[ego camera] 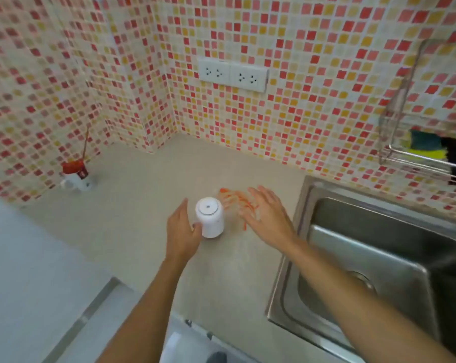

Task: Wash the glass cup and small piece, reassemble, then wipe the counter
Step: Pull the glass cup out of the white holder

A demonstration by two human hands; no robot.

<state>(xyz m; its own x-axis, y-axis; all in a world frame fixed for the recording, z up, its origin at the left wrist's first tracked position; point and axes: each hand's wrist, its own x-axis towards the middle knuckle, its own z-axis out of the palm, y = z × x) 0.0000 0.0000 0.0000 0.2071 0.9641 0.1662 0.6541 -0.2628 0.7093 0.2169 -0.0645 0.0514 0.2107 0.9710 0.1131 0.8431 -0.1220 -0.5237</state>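
Left hand [181,233] grips white top unit [210,217] on counter [132,205]; right hand [267,216], fingers spread, reaches blurred glass cup [233,204] with orange pattern just beside it; sink [365,258] unused, so washing, reassembly, wiping apparently all remain.

Your white cylindrical top unit [209,217] stands upright on the counter [132,205], flat round cap facing up with a small dark dot at centre. At its 3 o'clock, just beside it, sits the clear glass cup [234,205], blurred, with orange shreds visible in or around it; which cannot be told.
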